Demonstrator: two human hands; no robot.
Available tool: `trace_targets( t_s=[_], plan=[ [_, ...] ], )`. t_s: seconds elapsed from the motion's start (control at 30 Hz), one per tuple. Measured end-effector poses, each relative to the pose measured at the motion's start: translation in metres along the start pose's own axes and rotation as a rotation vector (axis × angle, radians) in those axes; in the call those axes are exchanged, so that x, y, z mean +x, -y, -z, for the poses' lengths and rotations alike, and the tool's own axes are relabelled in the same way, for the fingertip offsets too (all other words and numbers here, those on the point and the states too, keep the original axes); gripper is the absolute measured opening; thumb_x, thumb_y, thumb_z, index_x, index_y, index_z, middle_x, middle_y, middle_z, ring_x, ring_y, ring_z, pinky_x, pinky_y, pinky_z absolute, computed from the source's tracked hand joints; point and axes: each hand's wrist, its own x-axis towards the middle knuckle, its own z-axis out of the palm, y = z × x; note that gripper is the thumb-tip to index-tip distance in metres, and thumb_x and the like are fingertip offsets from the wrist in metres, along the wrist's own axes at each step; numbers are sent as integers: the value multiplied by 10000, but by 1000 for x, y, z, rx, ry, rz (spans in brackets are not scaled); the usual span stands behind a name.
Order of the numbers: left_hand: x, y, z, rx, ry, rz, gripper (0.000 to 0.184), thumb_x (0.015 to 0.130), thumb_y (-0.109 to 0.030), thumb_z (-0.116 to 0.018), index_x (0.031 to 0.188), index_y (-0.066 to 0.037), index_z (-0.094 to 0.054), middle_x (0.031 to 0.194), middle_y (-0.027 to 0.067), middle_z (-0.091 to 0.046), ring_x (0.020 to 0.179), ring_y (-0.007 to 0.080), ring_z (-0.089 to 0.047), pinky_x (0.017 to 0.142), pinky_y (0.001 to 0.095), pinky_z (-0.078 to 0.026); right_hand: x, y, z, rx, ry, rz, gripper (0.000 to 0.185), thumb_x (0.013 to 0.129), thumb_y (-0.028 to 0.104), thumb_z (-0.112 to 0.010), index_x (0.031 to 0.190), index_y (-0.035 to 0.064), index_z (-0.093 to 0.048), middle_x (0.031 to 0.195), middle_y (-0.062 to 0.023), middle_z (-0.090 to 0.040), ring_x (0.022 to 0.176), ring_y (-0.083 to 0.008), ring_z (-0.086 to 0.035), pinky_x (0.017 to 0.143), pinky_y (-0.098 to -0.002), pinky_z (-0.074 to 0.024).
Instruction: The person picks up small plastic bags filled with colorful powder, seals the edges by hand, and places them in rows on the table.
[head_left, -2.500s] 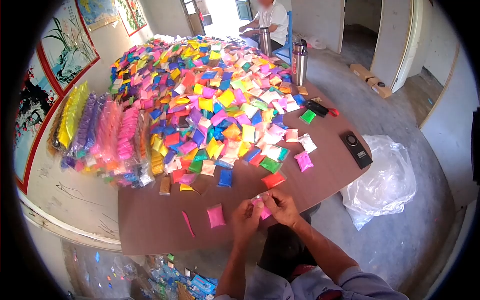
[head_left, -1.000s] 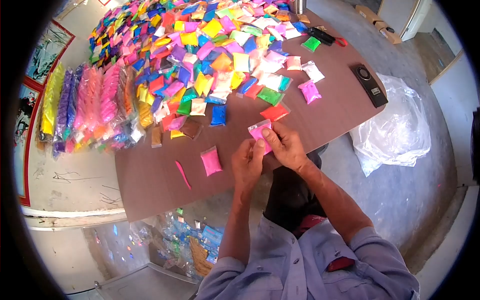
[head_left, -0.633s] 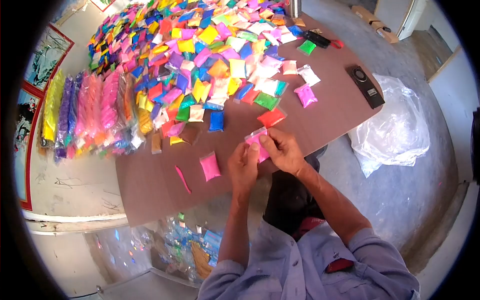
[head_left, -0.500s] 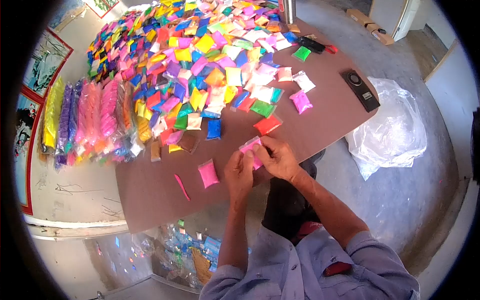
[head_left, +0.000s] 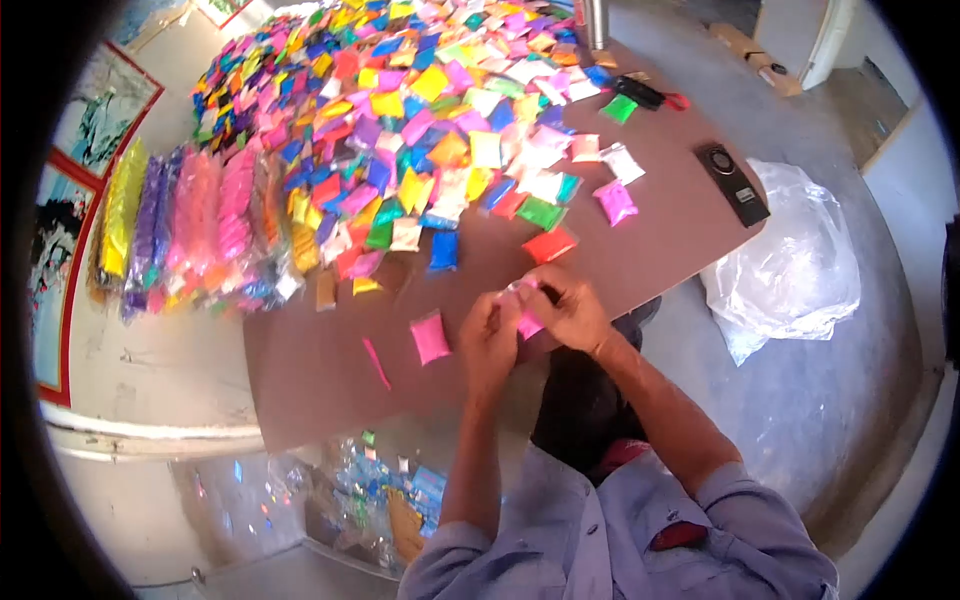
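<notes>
Both hands are together over the near edge of the brown table [head_left: 320, 390], closed on a small pink packet [head_left: 530, 324]. My left hand [head_left: 489, 340] grips its left side, thumb and fingers pinched near the top. My right hand [head_left: 570, 312] pinches the upper right of the same packet. Fingers cover much of it, so I cannot tell whether its top is open. Left of my hands lies a second pink packet [head_left: 430, 338], flat on the table. Farther left is a thin pink strip [head_left: 376, 363].
A large heap of colourful packets [head_left: 400, 130] covers the far table. Long bundles of packets in clear plastic [head_left: 195, 225] stand at the left. A black device with a round dial [head_left: 733, 185] lies near the right edge. A clear plastic bag [head_left: 785, 260] rests on the floor.
The view has shifted slightly, so the table things appear farther right. Both hands' fingers have drawn closer together at the top of the pink packet, covering more of it.
</notes>
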Motion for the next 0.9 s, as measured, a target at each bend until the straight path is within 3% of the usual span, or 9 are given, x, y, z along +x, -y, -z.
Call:
trace_targets(
  t_s=[0.1,0.2,0.27,0.43,0.57,0.63,0.7,0.9],
  plan=[
    [0,4,-3,-73,35,-15,207,995,-207,-673,1066,-13,-685,875,-59,-596,786,39,-499,683,218,-413,-2,-5,1,101,10,-103,90,961,89,-677,1006,12,-689,831,-22,-661,747,-69,-604,663,-258,-506],
    [-8,-2,0,-54,-18,-3,225,972,-187,-704,1109,-10,-684,913,-34,-652,815,49,-560,707,222,-461,2,-9,0,74,-24,-154,112,960,95,-683,1042,19,-682,825,-24,-667,751,-72,-610,669,-256,-505],
    [-21,-8,6,116,-193,-229,253,946,-158,-734,1155,-25,-685,966,4,-705,867,75,-636,743,231,-512,0,-6,-3,38,-51,-157,128,959,97,-684,1064,23,-678,824,-33,-674,755,-81,-620,673,-258,-507],
    [-59,9,76,311,-362,-169,213,945,-147,-736,1127,-41,-710,1004,47,-736,890,115,-686,727,265,-554,0,8,-4,-201,-13,-181,203,942,106,-707,1125,30,-665,861,-95,-702,758,-138,-661,692,-295,-535],
    [-54,12,142,536,-512,-118,189,931,-172,-747,1058,-33,-727,989,97,-738,847,171,-701,711,304,-557,-1,5,-8,-153,-27,-158,256,938,123,-718,1168,31,-654,887,-104,-709,769,-144,-671,710,-303,-543],
    [-48,19,173,650,-587,-117,189,917,-178,-758,1036,-35,-729,976,112,-736,833,206,-706,713,331,-559,-2,5,-11,-187,-50,-187,306,927,131,-728,1201,24,-641,904,-122,-712,793,-179,-687,732,-329,-549],
    [-33,22,193,951,-642,-259,202,870,-182,-786,998,-39,-722,908,137,-704,811,292,-683,718,399,-549,0,12,-12,-297,-36,-143,313,917,121,-730,1200,24,-640,920,-141,-705,823,-213,-691,756,-345,-549],
    [-17,32,198,1095,-597,-388,204,810,-176,-821,941,-62,-713,912,114,-659,894,317,-633,834,448,-498,6,23,-18,-497,-73,26,290,887,75,-724,1163,23,-649,1076,-201,-659,957,-326,-675,837,-382,-543]
  ],
)
